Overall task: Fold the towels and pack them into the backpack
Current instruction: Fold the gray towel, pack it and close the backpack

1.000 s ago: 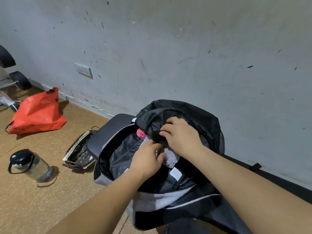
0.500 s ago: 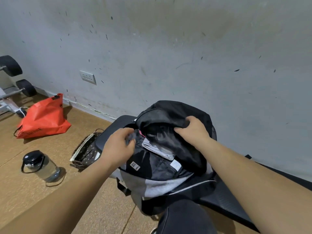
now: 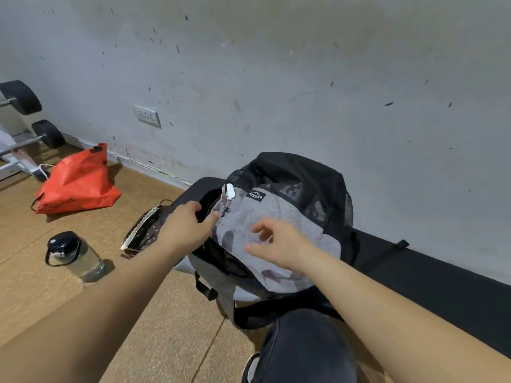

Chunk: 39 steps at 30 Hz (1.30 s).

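In the head view the backpack (image 3: 279,225) leans by the wall (image 3: 276,78), grey front panel facing up, its long axis running from the person's knee (image 3: 301,341) away to the wall. No towel shows; I judge they are already inside the backpack. A dark gap is open along the backpack's left edge. The left hand (image 3: 188,228) holds that edge, fingers curled into the gap, thumb on the grey cloth. The zipper pull (image 3: 229,192) hangs at the gap's far end, just above the left fingertips. The right hand (image 3: 276,244) hovers over the panel's middle, fingers loosely spread, holding nothing, slightly blurred. The pull lies up and left of it, so the left hand is nearer; closing likely means drawing the pull along the gap toward the person.
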Each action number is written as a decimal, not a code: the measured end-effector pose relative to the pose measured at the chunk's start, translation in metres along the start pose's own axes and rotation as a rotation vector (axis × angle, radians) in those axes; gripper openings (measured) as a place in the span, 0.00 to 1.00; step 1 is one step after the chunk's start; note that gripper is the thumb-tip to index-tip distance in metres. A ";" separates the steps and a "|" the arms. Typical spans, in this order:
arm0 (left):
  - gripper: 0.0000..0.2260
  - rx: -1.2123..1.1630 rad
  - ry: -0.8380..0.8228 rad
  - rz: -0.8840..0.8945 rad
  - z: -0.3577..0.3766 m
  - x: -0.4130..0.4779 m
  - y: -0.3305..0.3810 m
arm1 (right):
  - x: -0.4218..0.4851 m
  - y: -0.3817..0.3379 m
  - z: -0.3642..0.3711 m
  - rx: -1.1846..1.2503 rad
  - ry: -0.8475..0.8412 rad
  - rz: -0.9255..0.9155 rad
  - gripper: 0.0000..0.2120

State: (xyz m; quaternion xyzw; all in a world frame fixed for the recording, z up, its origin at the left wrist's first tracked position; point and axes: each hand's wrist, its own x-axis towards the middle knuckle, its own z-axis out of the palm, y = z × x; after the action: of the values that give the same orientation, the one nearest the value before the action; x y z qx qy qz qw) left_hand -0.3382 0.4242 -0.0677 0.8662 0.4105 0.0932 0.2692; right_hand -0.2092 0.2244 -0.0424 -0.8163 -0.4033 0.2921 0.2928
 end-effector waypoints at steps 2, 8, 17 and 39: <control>0.27 0.038 -0.130 -0.121 0.012 -0.001 -0.013 | -0.001 0.018 0.007 -0.178 -0.153 0.077 0.37; 0.14 -0.125 -0.195 -0.244 0.033 -0.014 -0.020 | -0.006 0.041 0.018 -0.559 -0.253 0.118 0.27; 0.30 -0.256 -0.384 -0.143 0.029 -0.035 -0.006 | 0.036 0.030 -0.002 -0.481 0.047 -0.071 0.29; 0.16 -0.057 -0.150 0.332 0.075 0.159 -0.031 | 0.192 0.019 0.006 -0.776 -0.075 -0.214 0.40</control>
State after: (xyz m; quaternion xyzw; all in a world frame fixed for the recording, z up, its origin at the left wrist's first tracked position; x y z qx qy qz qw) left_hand -0.2273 0.5313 -0.1570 0.9186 0.2377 0.0831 0.3045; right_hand -0.1078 0.3755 -0.1057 -0.8083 -0.5768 0.1156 -0.0230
